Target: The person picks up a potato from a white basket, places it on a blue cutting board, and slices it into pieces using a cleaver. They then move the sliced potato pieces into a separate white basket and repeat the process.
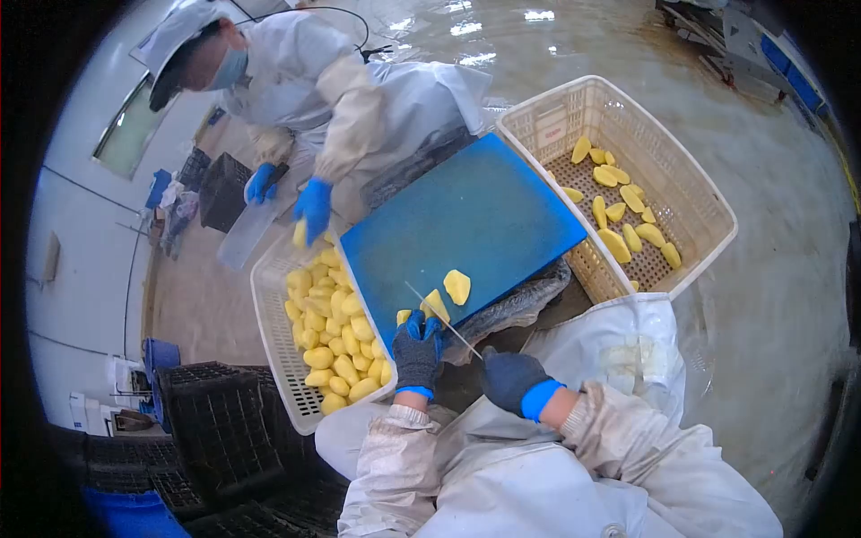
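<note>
My right hand point(516, 381), in a dark glove with a blue cuff, is closed round the handle of a knife point(456, 333). Its thin blade slants up and left over the near edge of the blue cutting board point(466, 211). My left hand point(418, 354), gloved alike, is closed on a peeled potato point(404, 316) at the board's near left edge, largely hidden by the fingers. By the blade lies a cut potato piece point(435, 306), and just beyond it another potato piece point(457, 287) rests flat on the board.
A white crate point(269, 309) of whole peeled potatoes stands left of the board. At right, a beige crate point(695, 170) holds several cut pieces. Across from me a co-worker point(296, 90) in blue gloves reaches over the potatoes. Black crates point(229, 430) are stacked at lower left.
</note>
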### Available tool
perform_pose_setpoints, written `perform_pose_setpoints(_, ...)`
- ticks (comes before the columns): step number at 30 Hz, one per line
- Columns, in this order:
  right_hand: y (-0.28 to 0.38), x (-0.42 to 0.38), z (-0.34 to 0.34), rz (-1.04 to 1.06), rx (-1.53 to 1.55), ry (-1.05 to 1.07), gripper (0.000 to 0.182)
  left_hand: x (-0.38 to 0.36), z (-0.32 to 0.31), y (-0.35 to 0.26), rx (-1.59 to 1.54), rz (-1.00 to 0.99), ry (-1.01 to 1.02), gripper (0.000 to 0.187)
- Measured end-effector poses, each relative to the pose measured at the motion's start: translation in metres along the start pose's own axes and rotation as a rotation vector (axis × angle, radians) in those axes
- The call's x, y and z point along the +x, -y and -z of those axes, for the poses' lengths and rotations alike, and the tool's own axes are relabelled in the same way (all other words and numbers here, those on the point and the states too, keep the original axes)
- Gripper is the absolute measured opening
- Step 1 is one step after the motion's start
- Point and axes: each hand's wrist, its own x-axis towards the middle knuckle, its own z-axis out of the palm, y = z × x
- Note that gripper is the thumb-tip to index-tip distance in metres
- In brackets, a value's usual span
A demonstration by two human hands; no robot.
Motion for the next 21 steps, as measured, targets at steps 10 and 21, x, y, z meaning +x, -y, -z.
perform_pose_setpoints(10, -0.013, 0.021, -0.003, 0.015, 0.115, -0.071, 0.031, -0.047, 0.0, 0.025, -0.936, 0.628, -0.003, 0.027)
perform_pose_setpoints(21, -0.012, -0.039, 0.002, 0.099, -0.047, -0.153, 0.03, -0.038, 0.007, 0.008, -0.814, 0.694, 0.011, 0.023)
